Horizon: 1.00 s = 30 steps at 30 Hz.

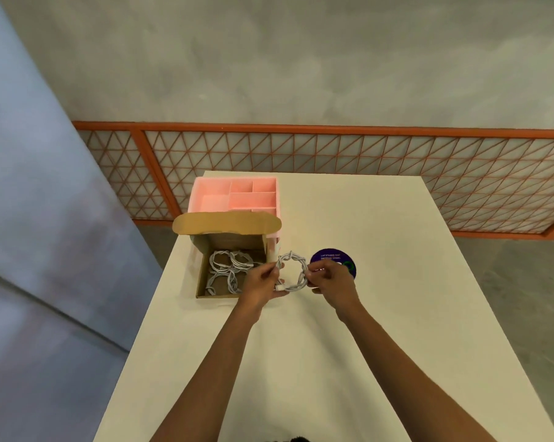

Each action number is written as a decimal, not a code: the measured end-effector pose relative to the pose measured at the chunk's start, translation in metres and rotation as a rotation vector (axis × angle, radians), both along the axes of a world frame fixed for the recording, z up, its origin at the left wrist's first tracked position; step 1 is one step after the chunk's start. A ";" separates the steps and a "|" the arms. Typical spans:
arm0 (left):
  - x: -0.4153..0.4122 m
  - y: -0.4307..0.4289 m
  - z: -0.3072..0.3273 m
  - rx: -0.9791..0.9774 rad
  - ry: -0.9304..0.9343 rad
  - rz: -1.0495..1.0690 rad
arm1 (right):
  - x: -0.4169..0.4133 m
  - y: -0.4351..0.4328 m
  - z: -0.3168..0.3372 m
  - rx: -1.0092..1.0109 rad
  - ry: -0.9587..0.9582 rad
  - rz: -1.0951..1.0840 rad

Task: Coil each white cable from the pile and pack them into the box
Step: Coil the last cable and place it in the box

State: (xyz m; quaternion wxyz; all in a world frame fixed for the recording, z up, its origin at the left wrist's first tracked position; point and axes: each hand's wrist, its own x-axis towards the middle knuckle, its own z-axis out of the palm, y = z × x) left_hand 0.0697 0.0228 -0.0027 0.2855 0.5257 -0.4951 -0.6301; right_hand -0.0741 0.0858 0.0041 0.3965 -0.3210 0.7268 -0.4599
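Note:
A white cable [293, 260], wound into a tight twisted ring, hangs between my two hands just above the table. My left hand [260, 283] pinches the ring's left side, with a white plug end showing at its lower edge. My right hand [331, 279] grips the ring's right side. To the left stands an open brown cardboard box [202, 275] with its lid flap raised at the back. Several coiled white cables [229, 266] lie inside it. I see no loose cable pile on the table.
A pink compartmented organiser [237, 194] stands behind the box. A dark purple disc [328, 256] lies on the white table [381, 314] behind my right hand. An orange mesh railing [333, 154] runs beyond the table's far edge. The table's left edge is close to the box.

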 end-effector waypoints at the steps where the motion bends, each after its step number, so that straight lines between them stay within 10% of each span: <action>1: 0.008 -0.004 -0.003 0.009 -0.016 0.041 | 0.008 -0.004 -0.003 0.005 0.014 0.005; 30: 0.085 -0.088 -0.055 -0.166 -0.301 0.245 | 0.087 -0.078 -0.022 0.184 0.304 0.049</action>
